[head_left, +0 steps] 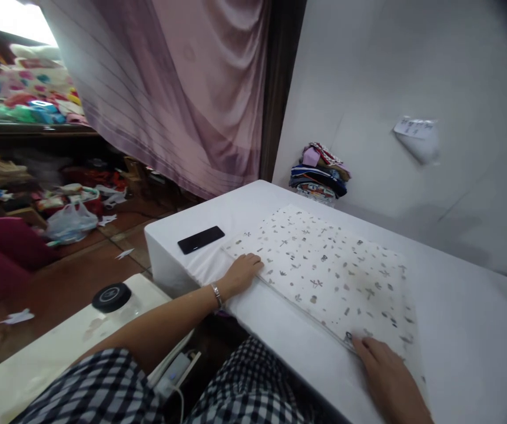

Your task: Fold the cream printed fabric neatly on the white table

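Smoothing prob.: cloth (pixel 328 259) touched by L hand (pixel 243 274) & R hand (pixel 381 359) (grip unclear), nr table (pixel 465 330) edge; next, even tension reqd.

room right of fabric (pixel 319 265), phone (pixel 201 239) blocking left

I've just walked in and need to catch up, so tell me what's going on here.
A person has both hands on a pale patterned cloth spread on a white-covered table. The left hand and right hand are set apart along its near edge. The cloth lies mostly flat. A black phone lies on the table near the left hand, off the cloth.
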A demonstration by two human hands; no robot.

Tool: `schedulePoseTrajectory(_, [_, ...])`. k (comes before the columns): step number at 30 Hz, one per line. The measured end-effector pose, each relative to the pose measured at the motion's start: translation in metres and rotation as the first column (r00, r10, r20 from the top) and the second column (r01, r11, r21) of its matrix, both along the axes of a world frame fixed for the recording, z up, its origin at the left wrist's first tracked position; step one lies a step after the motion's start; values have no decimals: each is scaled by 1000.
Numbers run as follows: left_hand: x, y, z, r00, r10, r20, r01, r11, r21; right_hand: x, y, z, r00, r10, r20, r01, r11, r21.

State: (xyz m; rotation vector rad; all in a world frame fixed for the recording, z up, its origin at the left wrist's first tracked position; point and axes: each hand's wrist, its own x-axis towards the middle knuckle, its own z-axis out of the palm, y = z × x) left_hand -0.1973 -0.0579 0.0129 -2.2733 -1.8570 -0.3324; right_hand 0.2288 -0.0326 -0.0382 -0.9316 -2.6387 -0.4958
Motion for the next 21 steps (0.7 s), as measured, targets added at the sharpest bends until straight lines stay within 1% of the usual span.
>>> schedulePoseTrajectory(5, [-7, 4, -5, 999, 14, 47, -16, 1000, 27, -44, 4, 13, 999, 23, -30, -23, 1000, 3])
schedulePoseTrajectory(9, [-16, 1, -10, 998, 25, 58, -23, 999, -28, -69, 4, 18, 999, -9, -39, 7, 998, -58])
schedulePoseTrajectory(12, [-23, -1, -14, 997, 39, 67, -35, 997, -64, -74, 2, 20, 999, 8, -51, -14, 993, -115])
schedulePoseTrajectory(15, [-27, 0, -15, 996, 45, 77, -40, 997, -70, -74, -1, 23, 999, 9, -53, -17, 988, -151])
schedulePoseTrajectory(19, [-29, 4, -15, 994, 40, 101, -32, 997, -75, -77, -1, 27, 1000, -11, -28, 5, 982, -189])
schedulePoseTrajectory(21, [-29, 4, -14, 996, 42, 77, -36, 996, -80, -83, 0, 29, 1000, -6, -31, 0, 982, -187])
